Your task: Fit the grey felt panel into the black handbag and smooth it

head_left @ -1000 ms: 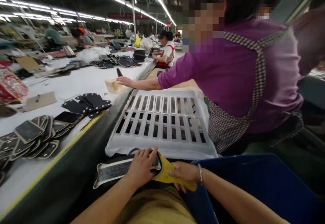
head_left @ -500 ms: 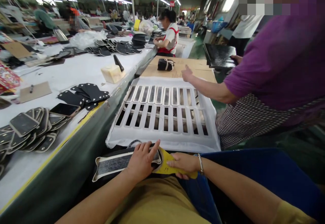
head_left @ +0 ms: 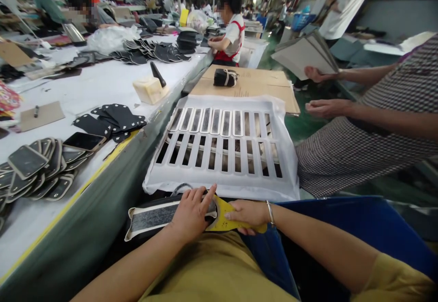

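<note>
The grey white-edged strip [head_left: 152, 218] lies before the person's waist, left hand [head_left: 191, 213] on it, forefinger spread apart. Seven pale-rimmed strips [head_left: 216, 122] fill slots in the tray [head_left: 219, 181]'s far row. The right hand [head_left: 251, 213] still pinches the yellow plate [head_left: 224, 220], so the work seems undisturbed. The blue bin [head_left: 273, 256]'s contents are unclear. A co-worker's hand [head_left: 328, 109] has withdrawn from the tray's far edge.

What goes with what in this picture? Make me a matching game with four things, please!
1. left hand
2. right hand
3. cream block
4. black bundle

A. on the brown cardboard
B. gripping the yellow tool
C. on the white table
D. resting on a grey, white-edged piece

Pairs: 1-D, 2-B, 3-C, 4-A
</note>
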Motion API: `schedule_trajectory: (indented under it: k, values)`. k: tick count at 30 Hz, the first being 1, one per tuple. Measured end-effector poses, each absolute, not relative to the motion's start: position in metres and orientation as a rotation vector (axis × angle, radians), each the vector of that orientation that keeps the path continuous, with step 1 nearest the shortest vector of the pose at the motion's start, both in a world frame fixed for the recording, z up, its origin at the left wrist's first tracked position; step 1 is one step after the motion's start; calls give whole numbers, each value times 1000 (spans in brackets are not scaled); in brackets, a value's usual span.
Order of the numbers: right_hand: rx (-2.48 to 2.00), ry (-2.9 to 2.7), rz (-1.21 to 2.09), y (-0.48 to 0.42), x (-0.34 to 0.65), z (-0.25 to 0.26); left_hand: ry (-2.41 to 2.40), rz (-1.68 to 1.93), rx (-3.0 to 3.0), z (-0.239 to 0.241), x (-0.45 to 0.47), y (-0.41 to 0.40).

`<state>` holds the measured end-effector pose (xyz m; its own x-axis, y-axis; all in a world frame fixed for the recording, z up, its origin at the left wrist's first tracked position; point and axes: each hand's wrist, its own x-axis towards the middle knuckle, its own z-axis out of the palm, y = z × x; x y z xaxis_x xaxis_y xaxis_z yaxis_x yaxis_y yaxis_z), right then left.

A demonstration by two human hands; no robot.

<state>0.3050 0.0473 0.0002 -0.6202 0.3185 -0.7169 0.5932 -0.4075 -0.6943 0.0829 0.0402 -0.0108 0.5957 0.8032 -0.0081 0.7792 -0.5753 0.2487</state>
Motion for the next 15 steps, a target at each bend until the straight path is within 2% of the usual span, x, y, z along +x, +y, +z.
schedule_trajectory:
  k: [11,15]
  values:
    - [1379,1592,-2358,25,303,-13,1169,19,2742,-5,75,40]
    - [1434,1613,-2383,16,300,-18,1056,117,2712,-10,65,42]
